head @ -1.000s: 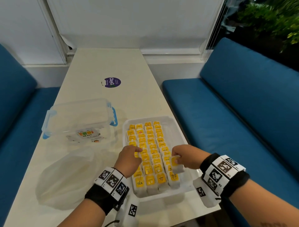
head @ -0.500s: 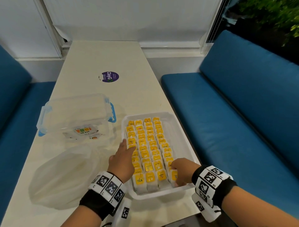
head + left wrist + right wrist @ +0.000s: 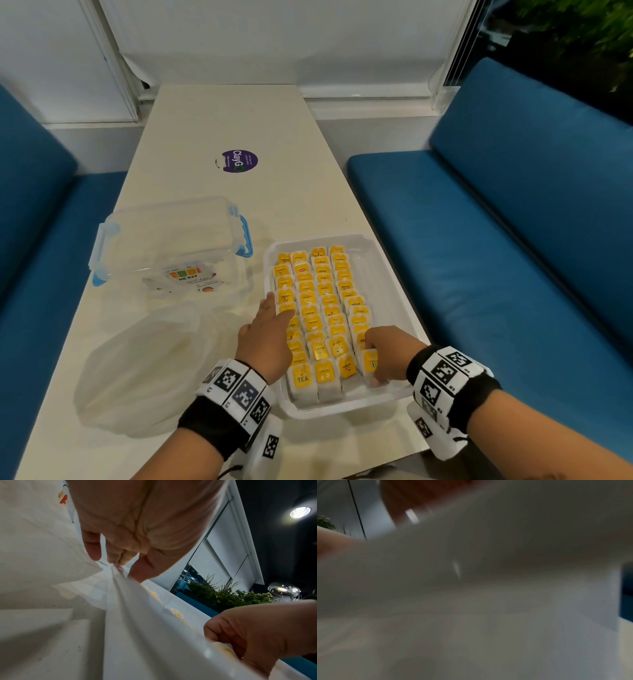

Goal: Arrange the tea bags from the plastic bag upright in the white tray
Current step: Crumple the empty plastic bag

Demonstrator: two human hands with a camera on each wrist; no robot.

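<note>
The tea bags (image 3: 322, 308) stood upright in four rows in the white tray (image 3: 394, 274) on the tabletop (image 3: 239, 113), beside the crumpled plastic bag (image 3: 137, 370). The left hand (image 3: 265, 337) lay open with straight fingers along the left row; the right hand (image 3: 385, 353) was curled on the nearest bag of the right row. This bag was best pressed down gently, with the row steadied. The right wrist view was blurred, so the grip was unclear; the bag's contents could not be judged.

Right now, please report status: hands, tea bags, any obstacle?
Left hand flat along tea bags. Right hand pinching near-right bag. White tray nearly full. No obstacle.
</note>
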